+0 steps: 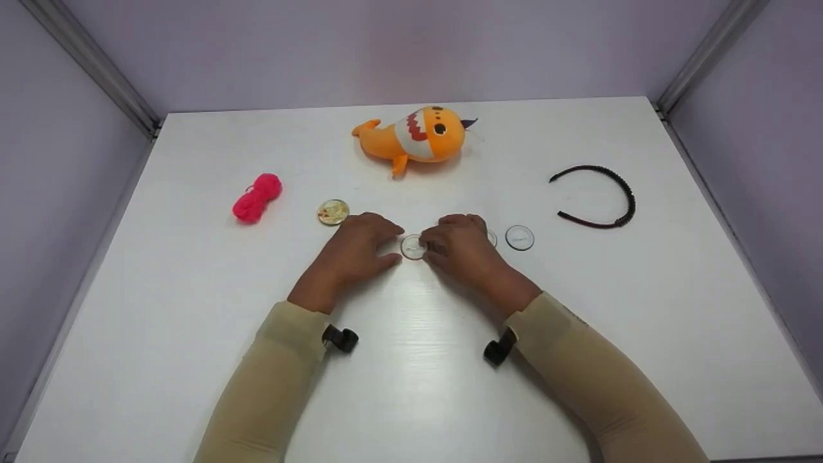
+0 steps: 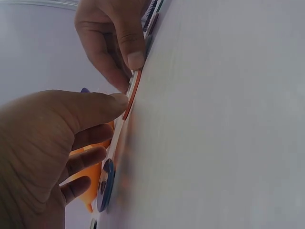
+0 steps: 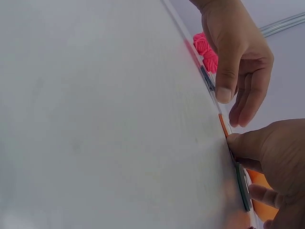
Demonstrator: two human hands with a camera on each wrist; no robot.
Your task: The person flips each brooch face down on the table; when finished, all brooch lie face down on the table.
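Note:
A round pin badge [image 1: 411, 248] lies face down on the white table between the two hands, its pin showing. My right hand [image 1: 464, 249] pinches the badge's right edge; its thumb [image 3: 240, 142] is against the orange rim in the right wrist view. On the other side, my left hand [image 1: 360, 249] has its thumb and fingers spread near the badge's left edge, holding nothing. In the right wrist view the left hand [image 3: 240, 62] is slightly apart from the rim. Beyond its fingers is a picture badge [image 1: 333, 212], face up.
Right of the right hand lies another face-down badge [image 1: 519, 238], with one more badge [image 1: 492, 238] partly hidden by that hand. An orange shark plush [image 1: 418, 136] lies at the back. Pink yarn [image 1: 257, 198] is at left, a black headband [image 1: 629, 199] at right.

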